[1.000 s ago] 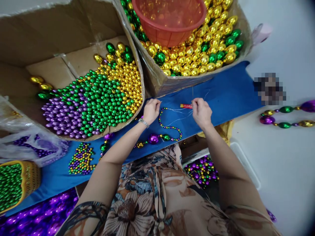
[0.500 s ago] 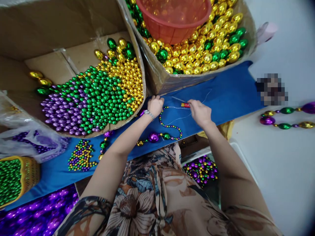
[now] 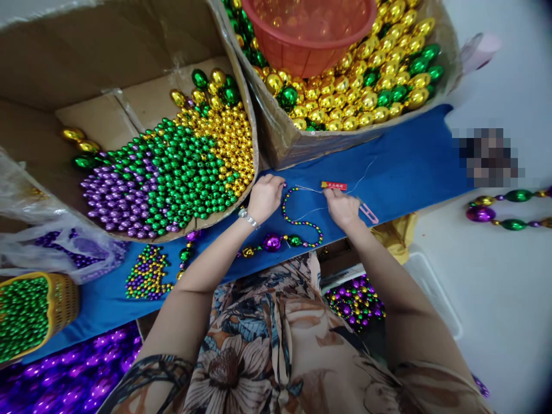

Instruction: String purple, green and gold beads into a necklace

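Hands: both rest on the blue cloth of the worktop, either side of the bead string.
Left hand: curled shut, fingers folded at the upper end of the bead string, beside the rim of the left box; a watch sits on its wrist.
Right hand: fingers drawn together, pinching thin white thread to the right of the bead string.
Bead string: a curve of small purple, green and gold beads on the cloth between the hands, its lower end running into a large purple bead flanked by a green and a gold one.
Red tube: lies on the cloth just above the right hand, up and right of the bead string.
Pink clip: on the cloth just right of the right hand; what it is exactly I cannot tell.
Left box: cardboard, up and left of the bead string, holding purple, green and gold beads.
Right box: cardboard, above the bead string, full of larger gold and green beads, with an orange basket on them.
Small bead heap: on the cloth well left of the bead string.
Yellow basket: far left of the bead string, full of green beads.
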`<state>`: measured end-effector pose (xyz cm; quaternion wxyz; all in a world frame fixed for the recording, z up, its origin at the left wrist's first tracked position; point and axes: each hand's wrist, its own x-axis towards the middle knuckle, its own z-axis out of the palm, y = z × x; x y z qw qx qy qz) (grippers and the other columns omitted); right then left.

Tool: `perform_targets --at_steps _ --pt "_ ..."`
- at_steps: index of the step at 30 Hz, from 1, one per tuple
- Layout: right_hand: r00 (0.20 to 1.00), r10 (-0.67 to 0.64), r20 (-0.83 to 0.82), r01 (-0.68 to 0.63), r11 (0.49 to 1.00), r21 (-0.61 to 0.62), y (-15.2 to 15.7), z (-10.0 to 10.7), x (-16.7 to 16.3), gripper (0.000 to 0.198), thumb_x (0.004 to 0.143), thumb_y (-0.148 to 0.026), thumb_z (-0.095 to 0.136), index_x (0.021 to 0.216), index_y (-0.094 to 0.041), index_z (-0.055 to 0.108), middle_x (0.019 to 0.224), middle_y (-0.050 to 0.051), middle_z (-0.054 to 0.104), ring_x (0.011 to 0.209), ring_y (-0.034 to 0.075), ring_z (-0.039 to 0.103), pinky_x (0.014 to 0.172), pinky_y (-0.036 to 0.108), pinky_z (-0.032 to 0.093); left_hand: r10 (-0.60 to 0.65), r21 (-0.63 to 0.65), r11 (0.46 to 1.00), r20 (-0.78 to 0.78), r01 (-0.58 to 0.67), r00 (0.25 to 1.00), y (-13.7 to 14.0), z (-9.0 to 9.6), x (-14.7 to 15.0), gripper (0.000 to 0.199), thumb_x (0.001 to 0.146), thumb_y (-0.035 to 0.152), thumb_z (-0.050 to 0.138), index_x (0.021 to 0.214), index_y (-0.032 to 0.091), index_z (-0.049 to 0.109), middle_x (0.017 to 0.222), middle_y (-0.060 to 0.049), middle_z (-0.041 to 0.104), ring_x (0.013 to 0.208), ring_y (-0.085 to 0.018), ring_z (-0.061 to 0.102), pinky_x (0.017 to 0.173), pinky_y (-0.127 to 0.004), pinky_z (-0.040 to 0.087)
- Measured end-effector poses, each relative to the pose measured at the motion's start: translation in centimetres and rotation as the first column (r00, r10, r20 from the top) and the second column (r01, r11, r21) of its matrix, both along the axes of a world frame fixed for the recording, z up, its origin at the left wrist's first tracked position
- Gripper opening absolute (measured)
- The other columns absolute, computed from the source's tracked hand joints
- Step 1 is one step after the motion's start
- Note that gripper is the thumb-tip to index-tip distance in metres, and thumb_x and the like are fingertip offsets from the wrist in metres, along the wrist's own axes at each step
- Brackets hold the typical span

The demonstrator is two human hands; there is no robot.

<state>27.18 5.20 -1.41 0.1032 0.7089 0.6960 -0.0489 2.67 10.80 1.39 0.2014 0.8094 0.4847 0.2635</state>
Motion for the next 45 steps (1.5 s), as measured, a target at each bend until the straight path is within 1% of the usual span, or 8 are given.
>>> perform_targets --at_steps 5,11,17,20,22,26,34,45 --pt "1.000 -0.015 -0.018 0.015 1.000 0.010 -0.1 -0.1 0.2 0.040 0.099 -0.022 0.032 0.130 -0.023 0.057 0.114 0.013 0.067 0.084 0.021 0.064 0.066 0.030 0.040 -0.019 -0.026 0.999 0.036 0.020 0.999 -1.4 0.1 -0.5 0.021 0.093 0.019 0.050 0.100 0.017 0.070 0.095 -0.010 0.068 0.091 -0.023 0.061 0.085 -0.035 0.048" --pt "1.000 -0.029 0.011 0.029 0.998 0.057 -0.1 0.4 0.4 0.040 0.101 -0.029 0.029 0.130 -0.027 0.056 0.119 0.011 0.062 0.080 0.020 0.063 0.063 0.030 0.039 -0.016 -0.038 0.999 0.019 0.016 1.000 -1.4 -0.4 -0.7 0.022 0.093 0.017 0.049 0.101 0.015 0.070 0.093 -0.010 0.068 0.088 -0.022 0.063 0.083 -0.033 0.049" --pt "0.997 -0.075 0.028 0.076 0.997 -0.027 0.4 1.6 -0.9 0.044 0.101 -0.030 0.027 0.136 -0.026 0.053 0.125 0.015 0.053 0.076 0.017 0.062 0.064 0.029 0.041 -0.012 0.006 1.000 -0.190 0.014 0.982 -1.3 -0.1 -0.4 0.029 0.097 0.020 0.043 0.111 0.013 0.067 0.102 -0.013 0.067 0.097 -0.025 0.061 0.090 -0.038 0.048" --pt "0.997 -0.019 -0.071 0.021 1.000 0.017 1.2 2.0 -2.4 0.046 0.102 -0.038 0.025 0.140 -0.030 0.050 0.129 0.014 0.053 0.085 0.019 0.063 0.066 0.030 0.042 -0.009 0.036 0.999 -0.315 0.021 0.949 -1.3 0.0 -0.1 0.031 0.097 0.028 0.045 0.116 0.013 0.064 0.108 -0.013 0.066 0.103 -0.028 0.058 0.092 -0.040 0.047" --pt "0.987 0.041 -0.155 -0.033 0.998 0.057 2.0 1.9 -3.6 0.046 0.103 -0.039 0.024 0.137 -0.030 0.054 0.128 0.011 0.056 0.095 0.022 0.061 0.070 0.030 0.043 -0.011 0.039 0.999 -0.375 0.028 0.927 -1.3 0.0 0.3 0.034 0.095 0.033 0.050 0.120 0.013 0.062 0.112 -0.014 0.065 0.108 -0.030 0.056 0.092 -0.041 0.047" --pt "0.952 0.137 -0.276 -0.118 0.989 0.084 4.0 1.4 -5.8 0.044 0.102 -0.036 0.029 0.133 -0.029 0.059 0.125 0.010 0.061 0.110 0.024 0.054 0.080 0.032 0.044 -0.009 -0.018 1.000 -0.472 0.000 0.882 -0.7 -0.2 0.9 0.034 0.093 0.031 0.053 0.122 0.014 0.060 0.114 -0.015 0.065 0.109 -0.031 0.056 0.090 -0.041 0.047" --pt "0.928 0.172 -0.332 -0.155 0.985 0.078 5.4 0.7 -7.0 0.043 0.100 -0.030 0.031 0.129 -0.026 0.063 0.122 0.011 0.062 0.113 0.026 0.049 0.079 0.033 0.045 0.024 -0.042 0.997 -0.575 -0.059 0.818 0.4 -0.5 1.9 0.031 0.094 0.028 0.050 0.121 0.016 0.059 0.111 -0.013 0.067 0.103 -0.030 0.060 0.073 -0.037 0.048" --pt "0.918 0.175 -0.357 -0.187 0.982 0.001 5.5 1.4 -6.8 0.040 0.098 -0.027 0.034 0.125 -0.025 0.064 0.123 0.011 0.062 0.114 0.025 0.049 0.080 0.033 0.046 -0.005 -0.073 0.996 -0.640 -0.054 0.768 1.6 -1.2 3.4 0.025 0.093 0.028 0.054 0.113 0.018 0.062 0.109 -0.013 0.065 0.104 -0.030 0.058 0.072 -0.036 0.048"
